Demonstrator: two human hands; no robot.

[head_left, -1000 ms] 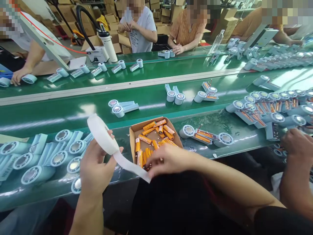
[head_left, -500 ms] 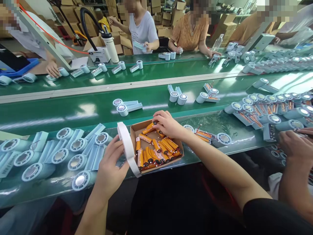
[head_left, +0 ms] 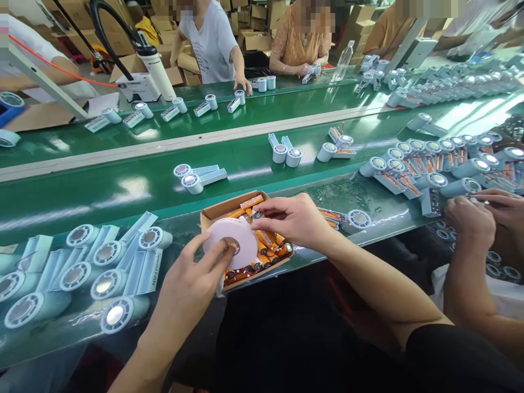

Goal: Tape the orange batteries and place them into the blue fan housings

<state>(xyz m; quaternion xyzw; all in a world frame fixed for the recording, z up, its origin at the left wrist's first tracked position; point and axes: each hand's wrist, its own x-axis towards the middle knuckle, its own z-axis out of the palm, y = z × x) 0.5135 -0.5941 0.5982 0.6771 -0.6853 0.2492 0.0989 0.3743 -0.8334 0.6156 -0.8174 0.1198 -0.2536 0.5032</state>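
Note:
My left hand (head_left: 186, 289) grips a white roll of tape (head_left: 231, 243), turned flat-face up, over the front of a small cardboard box (head_left: 223, 206) full of orange batteries (head_left: 270, 243). My right hand (head_left: 295, 218) reaches into the box from the right, fingers pinched on one battery at the box's far side. The box sits on the near green ledge (head_left: 184, 218) of the conveyor.
Several pale blue fan units (head_left: 102, 262) lie left of the box, more (head_left: 429, 164) to the right by a neighbour's hands (head_left: 475, 218). A few fans (head_left: 196, 177) ride the green belt. People work across the far belt, cartons behind them.
The pulled-out tape strip is gone and my left hand has swung the roll rightward over the box, flat side up. My right hand went into the box and took a battery.

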